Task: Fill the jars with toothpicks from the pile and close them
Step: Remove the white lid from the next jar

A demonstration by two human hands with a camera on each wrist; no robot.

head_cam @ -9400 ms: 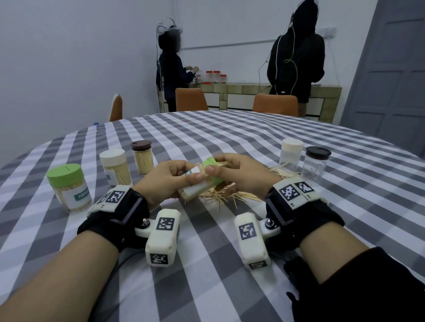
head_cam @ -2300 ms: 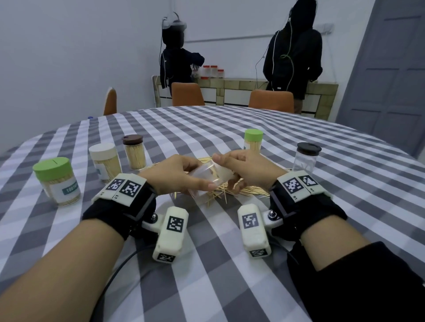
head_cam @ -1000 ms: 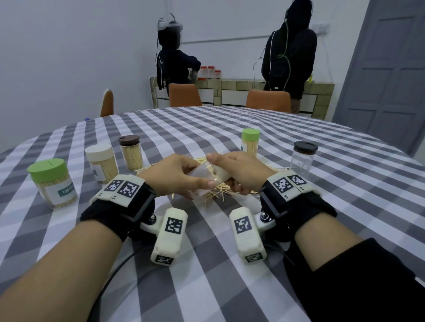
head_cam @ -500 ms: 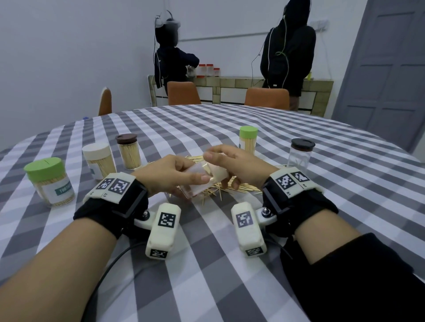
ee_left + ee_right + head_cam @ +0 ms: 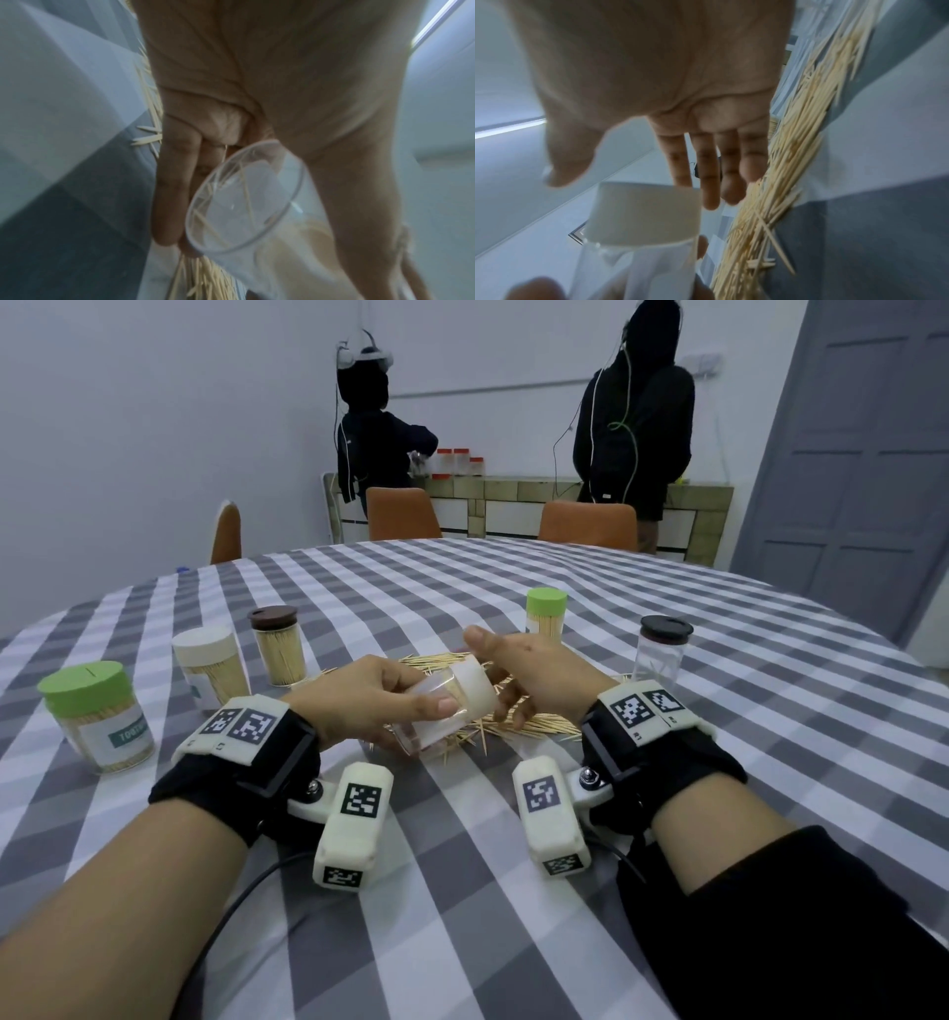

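Nearest the camera, the left hand (image 5: 359, 698) kept its grip curled round a clear jar (image 5: 436, 711), thumb on top and fingers beneath, holding it tilted just above the counter (image 5: 462, 916) with its cream lid (image 5: 475, 688) still on and pointing toward the right hand (image 5: 534, 675). That hand's grip was spread, fingers straight and apart from the lid, thumb raised, holding nothing. The left wrist view showed only a few loose sticks through the jar's clear base (image 5: 244, 196). Under and behind both hands lay one pile of toothpicks (image 5: 534, 724), scattered on the checked cloth. Five more jars stood upright on the counter. Three were at the left, all filled: a wide green-lidded jar (image 5: 95, 716) with a label, a cream-lidded jar (image 5: 210, 665), and a brown-lidded jar (image 5: 277, 644). Two stood at the right beyond the pile: a slim green-lidded jar (image 5: 546, 613), filled, and a black-lidded jar (image 5: 662, 647) that looked empty. Beyond the counter were three orange chairs (image 5: 403, 513), and two people in dark clothes (image 5: 634, 413) stood at a far sideboard.
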